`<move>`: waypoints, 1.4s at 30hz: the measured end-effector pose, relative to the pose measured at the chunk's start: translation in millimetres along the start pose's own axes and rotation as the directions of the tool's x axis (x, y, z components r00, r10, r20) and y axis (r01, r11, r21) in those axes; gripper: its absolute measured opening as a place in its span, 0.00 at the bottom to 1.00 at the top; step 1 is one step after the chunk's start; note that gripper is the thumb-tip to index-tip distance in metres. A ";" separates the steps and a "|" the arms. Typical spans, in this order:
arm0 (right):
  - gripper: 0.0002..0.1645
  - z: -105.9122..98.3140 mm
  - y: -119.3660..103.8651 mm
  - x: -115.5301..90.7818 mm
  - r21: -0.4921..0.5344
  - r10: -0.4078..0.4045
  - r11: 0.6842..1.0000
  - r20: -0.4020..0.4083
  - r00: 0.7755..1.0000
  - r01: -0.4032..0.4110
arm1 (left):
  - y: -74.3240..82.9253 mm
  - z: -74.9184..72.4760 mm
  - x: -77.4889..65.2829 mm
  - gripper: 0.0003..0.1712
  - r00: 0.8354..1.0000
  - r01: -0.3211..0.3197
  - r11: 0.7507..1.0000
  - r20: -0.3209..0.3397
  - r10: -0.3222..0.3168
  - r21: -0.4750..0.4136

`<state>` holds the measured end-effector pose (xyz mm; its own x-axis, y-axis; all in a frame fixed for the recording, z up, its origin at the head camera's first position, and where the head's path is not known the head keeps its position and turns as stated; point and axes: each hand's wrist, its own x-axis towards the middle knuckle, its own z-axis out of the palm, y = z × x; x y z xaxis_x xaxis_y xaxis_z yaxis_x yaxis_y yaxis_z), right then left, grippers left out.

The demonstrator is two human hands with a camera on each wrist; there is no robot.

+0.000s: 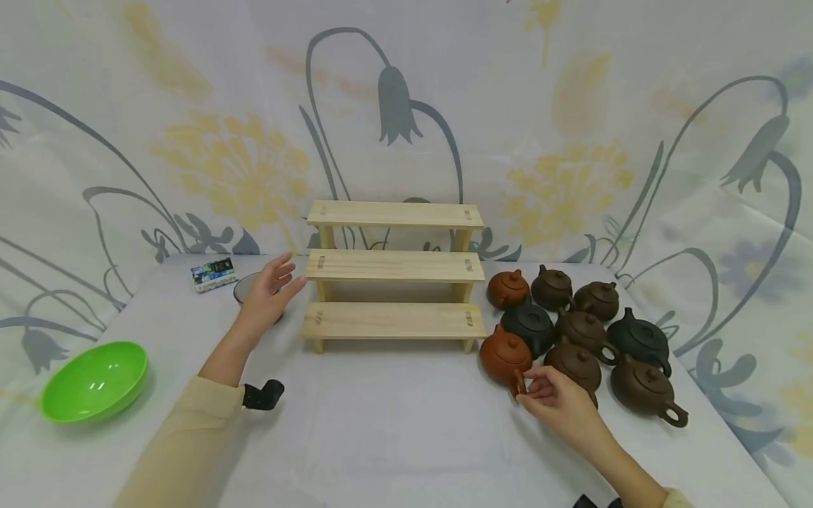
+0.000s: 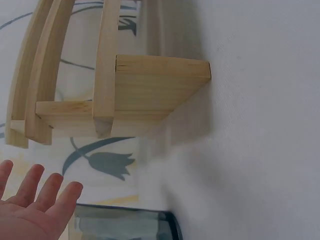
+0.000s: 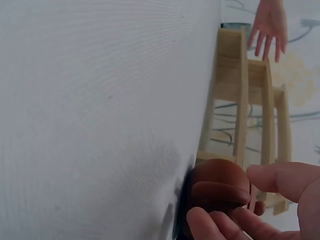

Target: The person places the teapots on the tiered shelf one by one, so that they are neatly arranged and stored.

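At the front left of the teapot group sits an orange-brown teapot, its handle towards me. My right hand has its thumb and fingertips at this handle, on either side of it in the right wrist view. My left hand is raised with fingers spread and holds nothing. It hovers left of a three-step wooden stand, apart from it. Partly hidden behind that hand is a clear glass container with a dark rim.
Several brown and black teapots crowd the right side, close to the orange-brown one, with a second orange one behind. A green bowl stands at far left. A small patterned box lies at back left, before a flowered cloth backdrop.
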<state>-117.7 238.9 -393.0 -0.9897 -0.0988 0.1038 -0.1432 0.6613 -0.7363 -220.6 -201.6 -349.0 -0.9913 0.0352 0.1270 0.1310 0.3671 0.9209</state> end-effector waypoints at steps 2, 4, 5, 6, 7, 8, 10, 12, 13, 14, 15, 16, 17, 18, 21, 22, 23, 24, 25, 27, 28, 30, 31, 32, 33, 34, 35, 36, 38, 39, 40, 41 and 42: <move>0.19 1.0 0.2 1.1 -0.005 0.049 0.999 0.035 0.998 -0.048 | -0.6 2.9 5.3 0.39 1.000 0.027 0.999 -0.002 -0.027 -0.018; 0.16 1.9 0.6 2.1 -0.017 0.069 0.998 0.064 0.996 -0.068 | -1.3 5.6 10.6 0.36 0.999 0.046 0.998 -0.005 -0.046 -0.047; 0.15 2.3 0.9 2.6 -0.023 0.066 0.998 0.073 0.995 -0.064 | -1.7 6.8 12.8 0.35 0.998 0.055 0.997 -0.003 -0.055 -0.062; 0.14 2.6 1.6 3.2 -0.023 0.060 0.998 0.081 0.995 -0.058 | -2.1 8.1 15.0 0.34 0.998 0.066 0.994 -0.004 -0.066 -0.085; 0.13 2.7 2.5 3.7 -0.019 0.052 0.999 0.088 0.995 -0.051 | -2.3 9.5 16.9 0.33 0.997 0.078 0.991 -0.003 -0.079 -0.109; 0.13 2.7 3.4 4.5 -0.015 0.044 0.999 0.094 0.995 -0.042 | -3.3 10.4 18.8 0.32 0.996 0.084 0.987 -0.001 -0.085 -0.134; 0.13 2.7 5.8 5.2 0.006 0.034 0.999 0.107 0.994 -0.035 | -4.6 12.5 20.9 0.30 0.995 0.097 0.979 0.007 -0.097 -0.179; 0.12 2.8 8.3 6.4 0.037 0.030 0.999 0.118 0.993 -0.035 | -6.6 14.8 22.3 0.29 0.994 0.106 0.967 0.014 -0.105 -0.232; 0.12 2.8 9.1 6.8 0.056 0.032 0.998 0.122 0.992 -0.039 | -7.9 15.8 22.9 0.29 0.994 0.109 0.960 0.019 -0.108 -0.259; 0.12 3.0 9.7 7.1 0.075 0.034 0.996 0.124 0.992 -0.044 | -9.4 16.6 23.5 0.28 0.994 0.113 0.953 0.025 -0.110 -0.282; 0.11 3.2 10.1 7.1 0.088 0.037 0.995 0.120 0.992 -0.048 | -10.6 17.6 23.9 0.28 0.993 0.118 0.947 0.030 -0.114 -0.300; 0.11 3.4 10.0 7.1 0.093 0.040 0.994 0.113 0.993 -0.050 | -11.9 18.7 24.6 0.28 0.993 0.121 0.942 0.033 -0.117 -0.314; 0.11 3.6 9.6 7.2 0.098 0.043 0.994 0.105 0.993 -0.054 | -13.2 19.6 25.3 0.28 0.992 0.125 0.936 0.038 -0.119 -0.328; 0.10 3.6 8.8 6.9 0.104 0.050 0.993 0.096 0.994 -0.060 | -14.3 20.5 25.7 0.28 0.992 0.125 0.933 0.042 -0.118 -0.338; 0.10 3.6 6.4 6.7 0.095 0.065 0.993 0.064 0.996 -0.070 | -17.1 22.4 26.9 0.28 0.993 0.121 0.926 0.050 -0.110 -0.358; 0.10 3.4 5.6 6.5 0.096 0.066 0.993 0.058 0.996 -0.072 | -17.7 23.0 27.0 0.28 0.993 0.117 0.924 0.050 -0.107 -0.363; 0.10 3.1 5.0 6.5 0.097 0.067 0.993 0.053 0.996 -0.071 | -18.2 23.5 27.1 0.27 0.994 0.112 0.925 0.048 -0.102 -0.363; 0.10 2.5 4.5 6.4 0.094 0.070 0.993 0.048 0.996 -0.074 | -18.7 24.1 27.2 0.27 0.994 0.109 0.925 0.044 -0.100 -0.363; 0.10 1.7 4.0 5.9 0.088 0.071 0.993 0.043 0.997 -0.074 | -18.9 24.7 27.3 0.27 0.994 0.106 0.927 0.042 -0.097 -0.360; 0.10 -0.5 2.4 5.1 0.077 0.081 0.994 0.041 0.996 -0.084 | -18.3 26.0 27.2 0.27 0.995 0.098 0.935 0.034 -0.092 -0.340; 0.11 -2.0 1.2 4.7 0.075 0.083 0.993 0.040 0.996 -0.086 | -17.5 26.7 27.1 0.27 0.996 0.094 0.939 0.027 -0.091 -0.331; 0.12 -5.4 -1.4 3.4 0.062 0.088 0.994 0.042 0.995 -0.090 | -16.2 28.1 27.5 0.26 0.995 0.096 0.942 0.016 -0.096 -0.320; 0.12 -7.2 -3.1 2.6 0.048 0.087 0.995 0.039 0.995 -0.089 | -15.6 28.7 27.6 0.26 0.995 0.099 0.944 0.013 -0.100 -0.316; 0.12 -9.2 -4.4 2.2 0.042 0.086 0.995 0.040 0.996 -0.087 | -15.2 29.1 27.9 0.26 0.994 0.104 0.944 0.010 -0.106 -0.314; 0.12 -11.1 -6.0 1.4 0.037 0.083 0.996 0.038 0.996 -0.084 | -14.8 29.5 28.1 0.26 0.994 0.109 0.943 0.008 -0.112 -0.314; 0.12 -13.2 -7.9 0.8 0.032 0.074 0.997 0.034 0.997 -0.076 | -14.6 29.6 28.2 0.26 0.993 0.114 0.941 0.008 -0.118 -0.320; 0.12 -15.3 -9.4 0.6 0.023 0.066 0.998 0.032 0.997 -0.067 | -14.5 29.6 28.0 0.26 0.993 0.116 0.941 0.010 -0.120 -0.319; 0.12 -17.5 -11.4 0.3 0.029 0.059 0.998 0.032 0.998 -0.060 | -14.7 29.5 27.9 0.26 0.993 0.119 0.940 0.012 -0.121 -0.320; 0.11 -21.8 -15.4 1.2 0.023 0.035 0.999 0.026 0.999 -0.036 | -14.8 29.1 27.4 0.26 0.992 0.122 0.939 0.015 -0.124 -0.322; 0.11 -24.0 -18.1 1.7 0.030 0.023 0.999 0.026 0.999 -0.023 | -14.8 29.0 27.1 0.26 0.992 0.122 0.938 0.014 -0.124 -0.324; 0.11 -26.0 -20.7 2.7 0.029 0.004 1.000 0.025 1.000 -0.005 | -14.7 28.9 26.8 0.26 0.992 0.124 0.938 0.012 -0.127 -0.323; 0.11 -27.9 -23.4 3.9 0.033 -0.014 0.999 0.028 1.000 0.013 | -14.7 28.8 26.5 0.26 0.992 0.123 0.939 0.010 -0.127 -0.322; 0.10 -29.3 -26.5 5.1 0.037 -0.034 0.999 0.028 0.999 0.033 | -14.7 28.9 26.5 0.26 0.992 0.125 0.938 0.010 -0.128 -0.325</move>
<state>-119.1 242.7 -353.3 -0.9837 -0.1423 0.1100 -0.1757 0.6294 -0.7570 -249.3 -179.2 -369.8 -1.0000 -0.0032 0.0042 0.0040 0.0468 0.9989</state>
